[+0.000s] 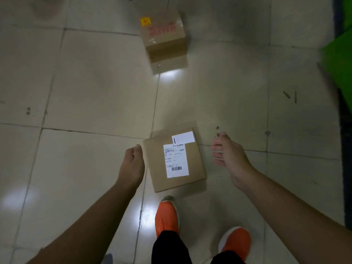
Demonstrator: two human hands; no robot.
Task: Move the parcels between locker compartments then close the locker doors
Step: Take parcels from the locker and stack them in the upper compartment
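The flat parcel [175, 159] lies label-up on the floor [85, 92], straddling a tile joint just ahead of the left orange shoe [167, 216]. A second parcel [165, 39], a taller carton, stands well apart toward the far edge of the floor in view. Both parcels rest outside any compartment, so the transfer is judged incomplete. The two hands bracket the flat parcel, an arrangement suited to a two-sided lift of a thin, wide item. The left hand [132, 164] sits at the parcel's left edge near the far corner. Its fingers are curled under and mostly hidden, so contact with the cardboard cannot be confirmed. The right hand [228, 155] hangs to the right of the parcel, clear of it, fingers spread and relaxed, holding nothing. No locker door is identifiable in this view.
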